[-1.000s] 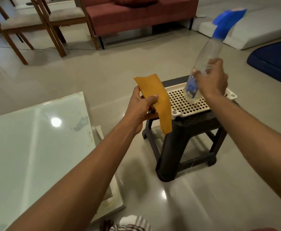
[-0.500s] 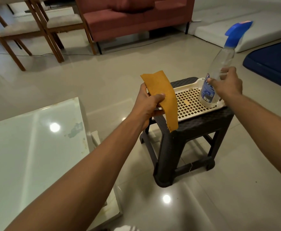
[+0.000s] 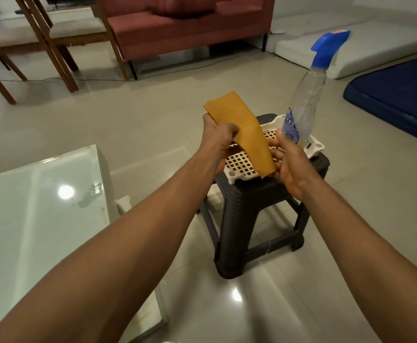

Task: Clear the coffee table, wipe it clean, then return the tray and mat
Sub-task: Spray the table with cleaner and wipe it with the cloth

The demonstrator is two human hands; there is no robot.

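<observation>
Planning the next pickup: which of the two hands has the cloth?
The left hand grips the orange cloth; the right hand is beside the spray bottle.

right hand (image 3: 292,167) left the spray bottle (image 3: 301,112), reaching the cloth (image 3: 247,134).

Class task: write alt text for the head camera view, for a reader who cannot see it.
A person's left hand holds up a folded orange cloth while the right hand reaches to its lower edge. Behind them a spray bottle stands in a white tray on a dark stool.
</observation>
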